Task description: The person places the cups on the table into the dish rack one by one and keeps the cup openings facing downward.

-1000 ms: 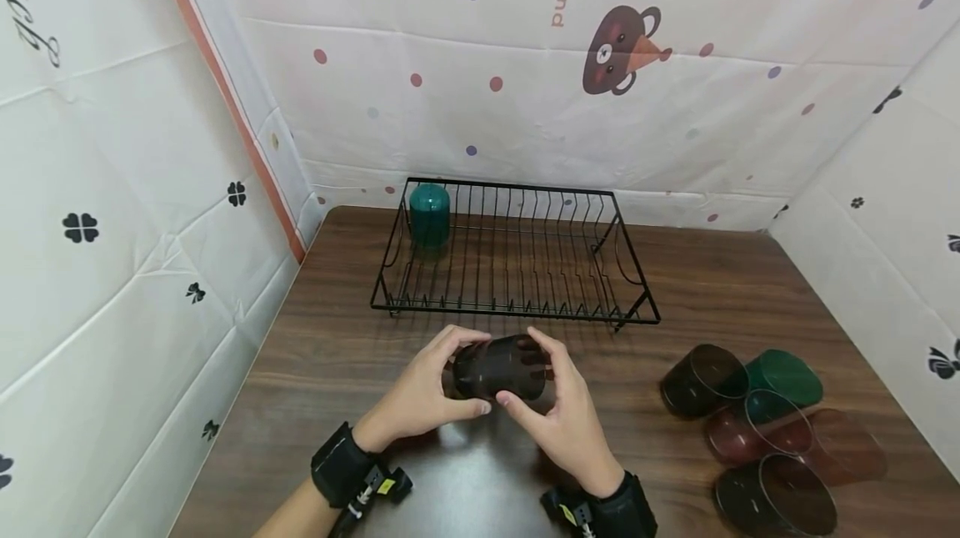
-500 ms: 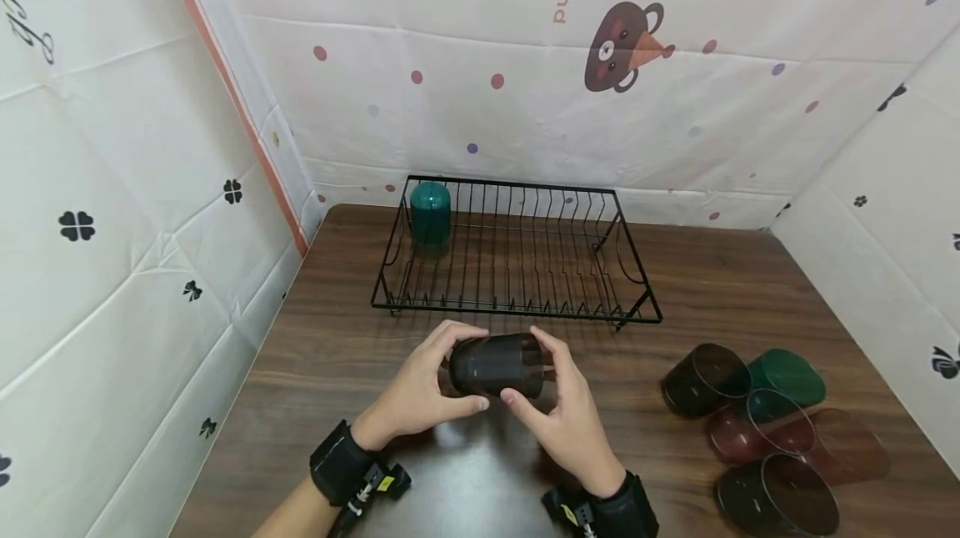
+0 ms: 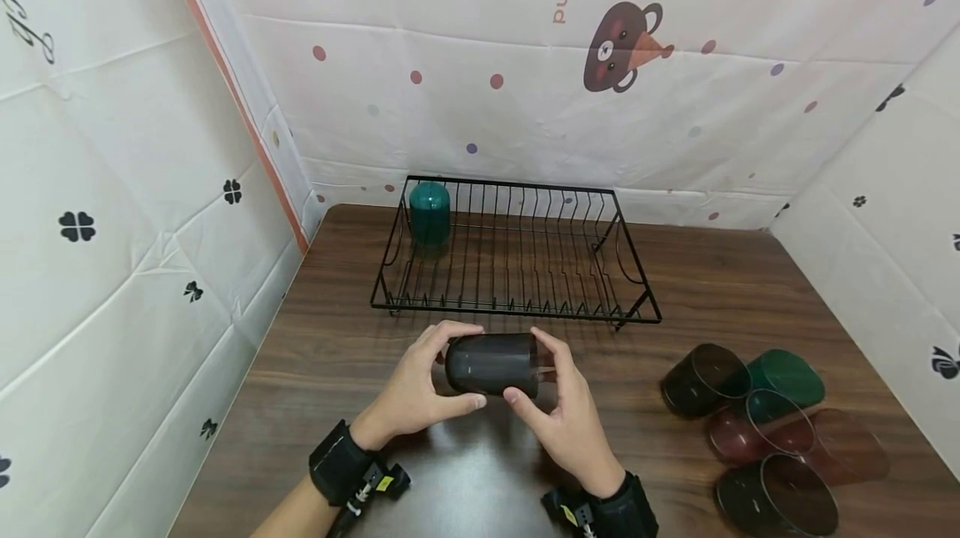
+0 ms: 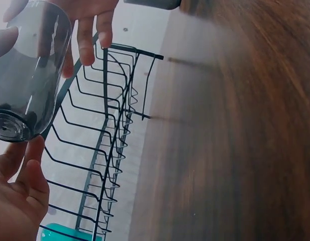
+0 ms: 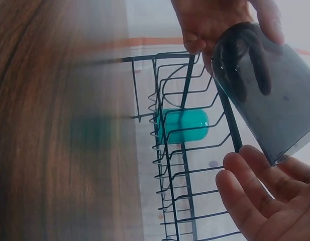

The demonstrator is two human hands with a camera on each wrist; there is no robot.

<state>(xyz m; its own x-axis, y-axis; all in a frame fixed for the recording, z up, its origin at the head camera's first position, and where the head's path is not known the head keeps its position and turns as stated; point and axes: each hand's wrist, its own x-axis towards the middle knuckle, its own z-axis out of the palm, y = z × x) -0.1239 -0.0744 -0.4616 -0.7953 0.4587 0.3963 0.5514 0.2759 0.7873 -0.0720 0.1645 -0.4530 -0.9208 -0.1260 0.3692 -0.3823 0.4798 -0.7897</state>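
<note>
- Dark cup (image 3: 491,364): a smoky translucent tumbler held on its side above the table, just in front of the rack; its closed base points to the person's left and its open mouth to the right.
- Left hand (image 3: 411,392): fingers curled over the top of the cup's base end, thumb beneath; in the left wrist view the same cup (image 4: 25,90) sits between the palm and the fingertips.
- Right hand (image 3: 564,413): grips the mouth end of the cup, fingers arched over the rim and thumb under it; in the right wrist view the cup (image 5: 268,85) lies between the two hands.
- Dish rack (image 3: 633,267): a black wire rack standing on the table just beyond the held cup, near the back wall.
- Teal cup (image 3: 430,211): upside down in the rack's far left corner; also seen through the wires from the right wrist (image 5: 184,124).
- Cup group (image 3: 757,429): several translucent cups, dark, green and reddish, lying on their sides in a cluster on the table to the right, well apart from the hands.
- Table (image 3: 750,288): dark wood-grain surface bearing the rack and the loose cups.
- Backdrop (image 3: 525,62): pale printed sheets enclosing the table on three sides.
</note>
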